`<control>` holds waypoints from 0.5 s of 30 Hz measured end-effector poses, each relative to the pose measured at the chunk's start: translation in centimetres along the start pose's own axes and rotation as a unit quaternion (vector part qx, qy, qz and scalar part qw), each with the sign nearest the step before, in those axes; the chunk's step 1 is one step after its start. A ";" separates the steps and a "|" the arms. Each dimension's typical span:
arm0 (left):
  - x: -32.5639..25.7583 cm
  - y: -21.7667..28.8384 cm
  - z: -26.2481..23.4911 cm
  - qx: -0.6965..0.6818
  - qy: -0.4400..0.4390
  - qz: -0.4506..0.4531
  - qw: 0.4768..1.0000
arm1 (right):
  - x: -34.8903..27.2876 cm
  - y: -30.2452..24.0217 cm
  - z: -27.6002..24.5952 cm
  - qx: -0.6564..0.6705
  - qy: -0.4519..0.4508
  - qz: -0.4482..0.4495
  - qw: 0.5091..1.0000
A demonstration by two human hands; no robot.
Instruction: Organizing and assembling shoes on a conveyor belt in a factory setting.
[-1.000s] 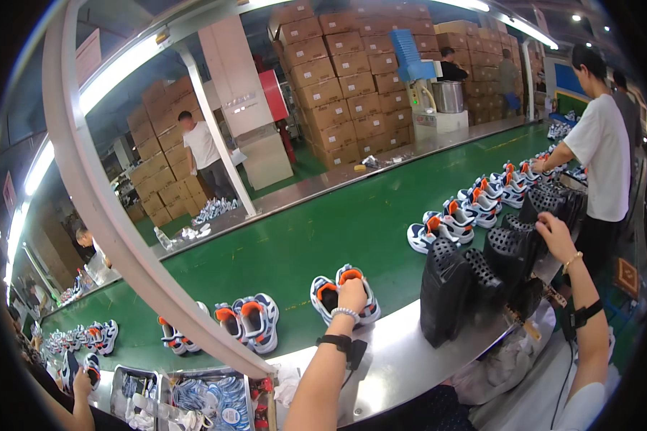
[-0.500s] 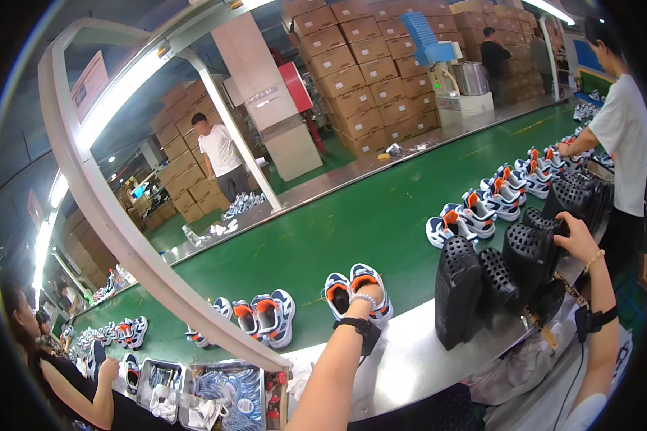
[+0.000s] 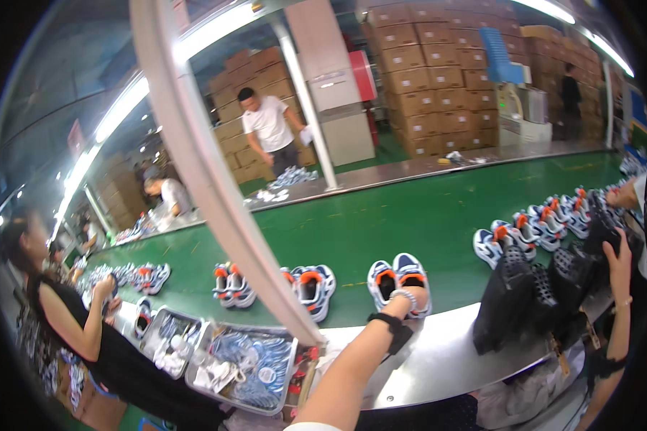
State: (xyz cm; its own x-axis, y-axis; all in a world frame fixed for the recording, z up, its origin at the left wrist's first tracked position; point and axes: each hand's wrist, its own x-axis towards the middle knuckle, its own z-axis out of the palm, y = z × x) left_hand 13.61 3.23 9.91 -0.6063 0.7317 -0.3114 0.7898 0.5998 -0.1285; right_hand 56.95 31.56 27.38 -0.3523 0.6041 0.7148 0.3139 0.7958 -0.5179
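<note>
Head view shows the left hand (image 3: 412, 298) resting on the white, blue and orange sneaker pair (image 3: 399, 276) lying directly ahead on the green conveyor belt (image 3: 381, 223), toes pointing away. Right hand (image 3: 617, 251) lies flat against black perforated shoe moulds (image 3: 532, 294) far to the right; whether either hand's fingers are closed cannot be told.

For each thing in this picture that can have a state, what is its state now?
Left hand: on a blue-and-white sneaker pair, grip hidden.
Right hand: resting on a black perforated rack.
Green conveyor belt: carrying sneaker pairs in a row.
Metal trays: filled with small parts.
</note>
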 end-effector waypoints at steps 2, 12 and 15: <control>-0.4 0.8 -0.9 -0.024 -0.009 0.013 1.000 | -0.6 -3.1 -0.7 0.041 -0.009 0.014 0.999; -6.9 1.0 5.0 -0.243 0.435 -0.007 0.867 | -6.1 -26.6 10.5 0.112 -0.309 -0.024 0.944; -10.2 2.1 5.5 -0.353 0.500 -0.036 0.790 | -7.5 -26.1 19.8 -0.032 -0.367 -0.126 0.921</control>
State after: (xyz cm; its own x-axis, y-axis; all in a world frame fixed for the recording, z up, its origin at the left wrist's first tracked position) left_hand 22.00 -4.80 7.62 -0.6962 0.3655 0.6179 0.7154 0.4242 0.5551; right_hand 33.98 7.09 26.24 -0.9153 0.2844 0.2853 0.1836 0.9249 -0.3330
